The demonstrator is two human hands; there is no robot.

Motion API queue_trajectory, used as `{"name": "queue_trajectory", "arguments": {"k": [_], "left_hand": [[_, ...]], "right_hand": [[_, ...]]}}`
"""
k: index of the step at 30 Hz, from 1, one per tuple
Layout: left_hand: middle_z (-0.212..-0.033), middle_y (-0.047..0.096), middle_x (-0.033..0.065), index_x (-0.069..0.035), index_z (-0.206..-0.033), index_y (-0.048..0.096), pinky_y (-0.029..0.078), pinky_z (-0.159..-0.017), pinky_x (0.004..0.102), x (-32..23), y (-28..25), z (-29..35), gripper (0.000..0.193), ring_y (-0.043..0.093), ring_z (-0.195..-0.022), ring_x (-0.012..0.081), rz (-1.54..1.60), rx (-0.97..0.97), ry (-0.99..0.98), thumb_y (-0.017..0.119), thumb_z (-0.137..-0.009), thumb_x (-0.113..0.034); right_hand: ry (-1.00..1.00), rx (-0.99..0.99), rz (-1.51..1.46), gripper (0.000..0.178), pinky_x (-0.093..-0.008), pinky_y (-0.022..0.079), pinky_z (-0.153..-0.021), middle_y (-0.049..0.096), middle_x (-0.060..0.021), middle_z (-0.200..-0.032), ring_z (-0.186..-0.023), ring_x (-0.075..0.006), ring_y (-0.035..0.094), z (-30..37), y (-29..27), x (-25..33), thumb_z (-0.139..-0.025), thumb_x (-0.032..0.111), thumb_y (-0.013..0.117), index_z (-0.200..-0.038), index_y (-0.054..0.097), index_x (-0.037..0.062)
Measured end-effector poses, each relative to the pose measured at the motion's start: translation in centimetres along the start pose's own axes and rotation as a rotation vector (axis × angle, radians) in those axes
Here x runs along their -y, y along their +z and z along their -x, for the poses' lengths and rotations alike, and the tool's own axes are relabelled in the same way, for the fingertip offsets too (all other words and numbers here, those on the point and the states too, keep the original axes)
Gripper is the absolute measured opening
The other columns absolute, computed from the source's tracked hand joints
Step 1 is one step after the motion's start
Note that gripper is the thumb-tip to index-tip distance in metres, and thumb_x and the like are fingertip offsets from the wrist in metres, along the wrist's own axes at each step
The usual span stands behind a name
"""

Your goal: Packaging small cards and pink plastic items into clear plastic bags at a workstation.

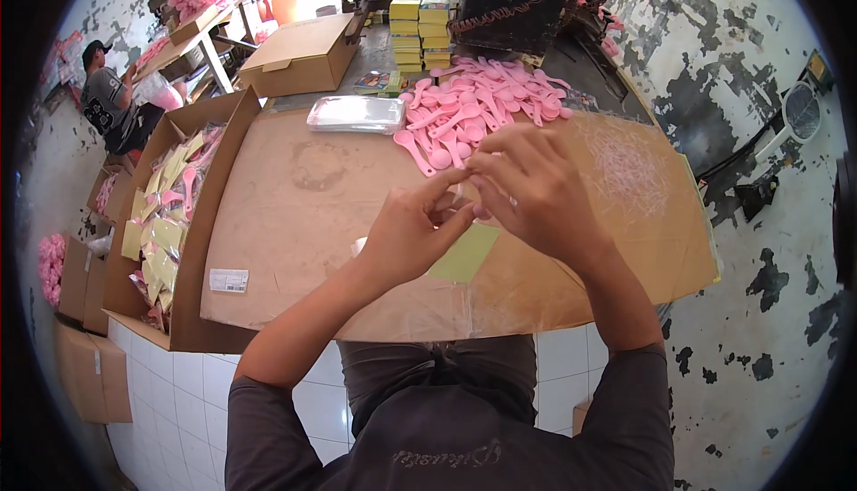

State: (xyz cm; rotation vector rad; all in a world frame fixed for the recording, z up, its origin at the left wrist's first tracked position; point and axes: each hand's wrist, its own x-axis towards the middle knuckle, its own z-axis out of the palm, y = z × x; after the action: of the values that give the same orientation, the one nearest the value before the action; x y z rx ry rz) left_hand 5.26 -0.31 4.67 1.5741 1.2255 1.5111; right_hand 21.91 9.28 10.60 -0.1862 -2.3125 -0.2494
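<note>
Over the middle of the cardboard-covered table, my left hand [413, 230] and my right hand [534, 189] meet with fingertips pinched together. A bit of something pale shows between them, but the fingers hide most of it and I cannot tell its kind. Just below the fingers is a pale yellow-green card [468, 255]; whether it hangs from my hands or lies on the table I cannot tell. Beyond my hands spreads a heap of pink plastic spoons [473, 107]. A stack of clear plastic bags [357, 114] lies left of the heap.
An open carton [234, 134] on the left holds bagged spoons and yellow cards. Stacks of yellow-edged cards [406, 31] stand behind the heap, near a closed cardboard box [299, 52]. Thin clear scraps [628, 170] lie at right. A co-worker [116, 98] sits at the far left.
</note>
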Motion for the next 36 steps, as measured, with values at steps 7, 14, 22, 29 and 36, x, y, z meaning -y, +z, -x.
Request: {"name": "queue_trajectory", "arguments": {"k": [7,14,22,29,36], "left_hand": [[-0.081,0.073,0.0167,-0.001,-0.130,0.058,0.055,-0.065,0.0382,0.5,0.0,0.0,0.040,0.071,-0.070,0.0319,-0.493,0.074,0.121,0.068,-0.093,-0.010],[-0.094,0.078,0.0124,-0.004,-0.138,0.058,0.058,-0.074,0.0301,1.5,-1.2,-1.3,0.043,0.075,-0.081,0.0157,-0.276,0.134,-0.063,0.069,-0.097,-0.012],[-0.106,0.076,0.0160,0.003,-0.129,0.061,0.057,-0.087,0.0275,5.7,-3.6,-1.0,0.033,0.072,-0.100,0.0153,0.222,0.008,-0.198,0.066,-0.100,-0.011],[-0.102,0.076,0.0147,0.006,-0.126,0.061,0.057,-0.082,0.0260,5.0,-3.3,-0.6,0.032,0.072,-0.095,0.0138,0.236,0.031,-0.266,0.068,-0.099,-0.011],[-0.104,0.076,0.0159,0.005,-0.122,0.062,0.058,-0.083,0.0272,5.4,-2.8,-0.2,0.027,0.072,-0.096,0.0153,0.280,-0.091,-0.232,0.066,-0.100,-0.009]], "right_hand": [[-0.086,0.129,0.128,0.016,-0.0375,0.047,-0.082,0.058,-0.0061,-0.091,-0.093,-0.0232,0.060,1.5,1.7,-0.7,-0.073,0.013,0.070,-0.085,0.063,0.0053],[0.536,0.050,-0.392,0.009,-0.0334,0.048,-0.069,0.059,-0.0076,-0.084,-0.079,-0.0183,0.061,2.8,1.0,-5.9,-0.090,0.010,0.064,-0.089,0.061,0.0012],[0.892,0.234,-1.144,0.014,-0.0306,0.051,-0.076,0.065,-0.0039,-0.083,-0.081,-0.0143,0.065,13.0,-8.2,-17.2,-0.098,0.007,0.054,-0.105,0.065,0.0013],[0.772,0.133,0.434,0.051,-0.0446,0.038,-0.110,0.062,-0.0148,-0.128,-0.126,-0.0371,0.052,17.3,-5.8,-17.1,-0.079,-0.009,0.055,-0.127,0.064,0.0057],[0.579,0.322,-0.681,0.034,-0.0372,0.052,-0.089,0.069,-0.0102,-0.108,-0.100,-0.0229,0.067,7.1,0.8,-5.2,-0.089,0.013,0.072,-0.122,0.066,0.0046]]}}
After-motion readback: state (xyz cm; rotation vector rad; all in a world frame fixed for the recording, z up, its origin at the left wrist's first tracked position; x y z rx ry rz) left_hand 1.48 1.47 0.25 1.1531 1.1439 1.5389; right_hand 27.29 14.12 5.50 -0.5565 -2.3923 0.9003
